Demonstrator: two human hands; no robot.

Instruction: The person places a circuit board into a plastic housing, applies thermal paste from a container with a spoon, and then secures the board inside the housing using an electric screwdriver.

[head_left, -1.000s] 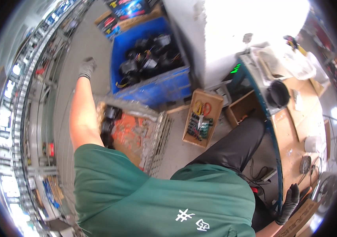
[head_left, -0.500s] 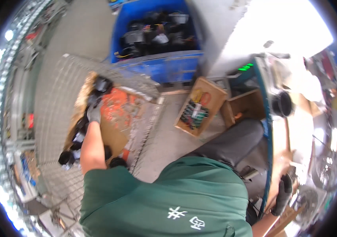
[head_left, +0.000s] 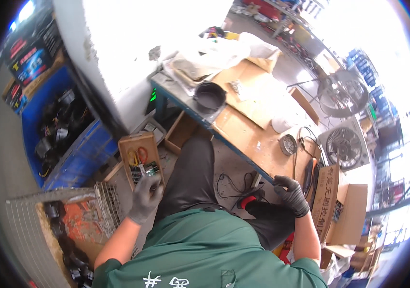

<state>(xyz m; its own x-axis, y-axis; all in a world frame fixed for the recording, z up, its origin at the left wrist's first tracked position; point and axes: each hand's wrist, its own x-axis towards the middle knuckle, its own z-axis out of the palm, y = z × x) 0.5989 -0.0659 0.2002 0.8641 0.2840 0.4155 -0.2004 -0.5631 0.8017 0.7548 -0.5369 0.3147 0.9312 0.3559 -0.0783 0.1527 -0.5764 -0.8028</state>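
Observation:
My left hand [head_left: 146,198], in a dark grey glove, is raised over the front of a small wooden box [head_left: 160,175] by my thigh. Its fingers are curled, and whatever they may hold is hidden. The box contains orange- and yellow-handled tools [head_left: 141,154] and green-and-dark small parts. My right hand [head_left: 291,194], gloved the same way, is at the near edge of the workbench [head_left: 236,127], its fingers bent inward; I cannot make out anything in it. A round black housing [head_left: 209,96] sits on the bench's left end.
A wire cage [head_left: 29,218] with black parts stands at lower left, beyond it a blue bin [head_left: 77,156] of black parts. On the bench are a round metal piece [head_left: 288,144] and cables. Fans [head_left: 344,146] and an open carton [head_left: 325,204] stand at right.
My view has turned right toward the bench. My left hand has come out of the wire cage and up beside the wooden box. My right hand remains near the bench edge.

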